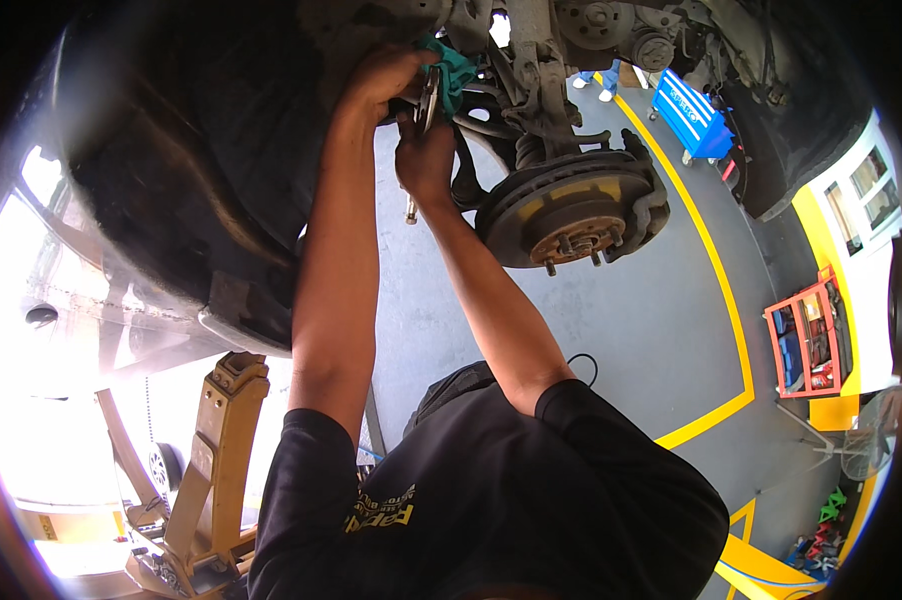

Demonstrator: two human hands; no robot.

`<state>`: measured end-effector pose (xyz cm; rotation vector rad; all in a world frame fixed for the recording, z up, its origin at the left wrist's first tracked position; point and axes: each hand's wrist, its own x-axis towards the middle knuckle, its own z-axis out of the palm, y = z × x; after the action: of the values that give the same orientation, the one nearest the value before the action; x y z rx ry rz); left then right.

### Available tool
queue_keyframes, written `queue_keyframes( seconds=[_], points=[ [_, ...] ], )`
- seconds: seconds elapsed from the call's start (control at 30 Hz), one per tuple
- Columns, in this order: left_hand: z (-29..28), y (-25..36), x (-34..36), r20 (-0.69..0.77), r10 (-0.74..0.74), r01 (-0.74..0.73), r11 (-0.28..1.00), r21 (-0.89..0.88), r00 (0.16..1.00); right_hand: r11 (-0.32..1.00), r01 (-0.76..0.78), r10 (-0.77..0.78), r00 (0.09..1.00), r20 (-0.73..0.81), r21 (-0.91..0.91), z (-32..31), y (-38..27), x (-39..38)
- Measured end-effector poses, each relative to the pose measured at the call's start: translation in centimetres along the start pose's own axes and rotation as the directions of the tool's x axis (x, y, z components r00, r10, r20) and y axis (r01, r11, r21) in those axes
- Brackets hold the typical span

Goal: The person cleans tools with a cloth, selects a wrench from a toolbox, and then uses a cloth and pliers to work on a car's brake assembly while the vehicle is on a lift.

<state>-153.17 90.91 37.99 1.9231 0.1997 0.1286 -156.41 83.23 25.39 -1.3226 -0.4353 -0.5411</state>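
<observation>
Both my arms reach up under a raised car's wheel arch. My left hand point(383, 82) is closed at a crumpled teal rag point(455, 78), its fingertips partly hidden. Just below it, my right hand point(426, 160) is wrapped round a long silver hand tool point(428, 100), which stands nearly upright. A shiny metal end sticks out below the right fist; I cannot tell if it belongs to the same tool. Beside my right forearm hangs a rusty brake disc point(546, 212) with bare wheel studs, and suspension arms run behind the rag.
A tan lift post point(211, 450) stands at lower left under the car's dark edge. Yellow lines point(711, 240) cross the grey floor. A blue tool cart point(693, 115) is at the far right, near a person's feet. An orange-red rack point(809, 335) and a fan point(873, 440) line the right wall.
</observation>
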Motion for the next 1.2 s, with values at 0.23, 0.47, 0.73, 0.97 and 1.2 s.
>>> queue_keyframes(
  seconds=[0.23, 0.47, 0.73, 0.97, 1.2],
  points=[
    [-0.2, -1.0, 0.7, -0.054, 0.140, -0.142, 0.989, -0.029, 0.989, 0.952, -0.279, 0.292, 0.950, 0.111, -0.123, 0.0, -0.5, 0.3],
    [-0.5, -0.8, 1.7, 0.000, 0.115, -0.115, 0.992, 0.058, 0.993, 0.988, -0.148, 0.147, 0.989, -0.026, -0.040, 0.8, 1.2, 0.8],
    [-0.3, -0.4, -0.3, -0.006, 0.097, -0.097, 0.994, 0.056, 0.995, 0.984, -0.159, 0.158, 0.987, 0.022, 0.076, 0.2, -0.8, 0.2],
    [3.3, -6.9, -9.6, -0.614, 0.423, -0.498, 0.865, 0.057, 0.666, 0.945, -0.328, 0.328, 0.942, 0.078, -0.011, 0.2, -0.7, 0.4],
    [11.4, -18.9, -17.5, -0.675, 0.193, -0.326, 0.943, -0.074, 0.712, 0.937, -0.338, 0.344, 0.937, 0.064, -0.090, 0.8, 1.2, 0.0]
  ],
)
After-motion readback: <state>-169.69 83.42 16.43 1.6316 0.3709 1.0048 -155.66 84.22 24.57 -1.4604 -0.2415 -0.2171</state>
